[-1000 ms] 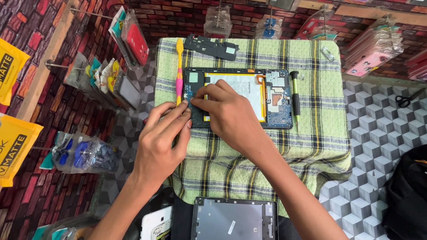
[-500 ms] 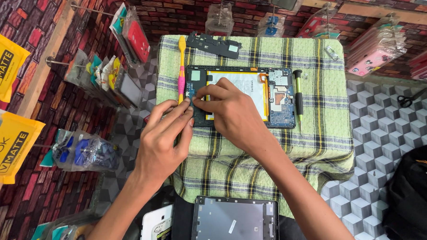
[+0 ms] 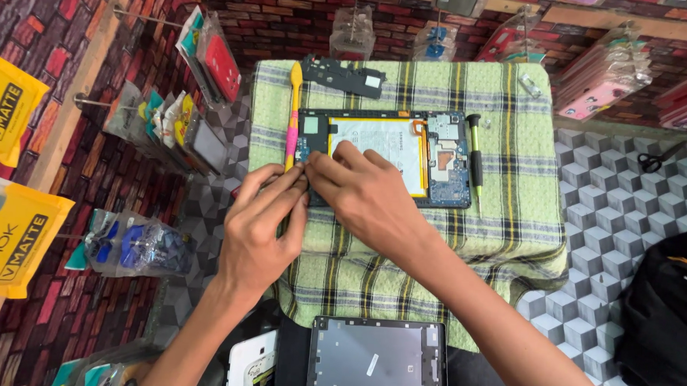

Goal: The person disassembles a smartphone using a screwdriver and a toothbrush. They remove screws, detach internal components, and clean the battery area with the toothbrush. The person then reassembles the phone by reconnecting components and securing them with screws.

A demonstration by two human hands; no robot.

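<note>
An opened tablet (image 3: pixel 407 146) lies on a green checked cloth (image 3: pixel 512 216), its white battery and blue circuit boards showing. My right hand (image 3: pixel 362 198) rests over the tablet's near left corner, fingertips pinched together at that edge. My left hand (image 3: pixel 261 224) meets it there, fingers touching the same corner. What the fingertips pinch is too small to make out. A yellow and pink pry tool (image 3: pixel 293 113) lies along the tablet's left side. A green-handled screwdriver (image 3: pixel 475 156) lies to its right.
A black plastic frame piece (image 3: pixel 345 76) lies at the cloth's far edge. A grey tablet back cover (image 3: pixel 377 362) sits near my lap, beside a white device (image 3: pixel 252 364). Packets hang on the brick-pattern wall at left. A black bag (image 3: pixel 666 315) and scissors (image 3: pixel 660 159) are at right.
Both hands have stayed at the tablet's near left corner, with only small finger shifts. The view has tilted slightly.
</note>
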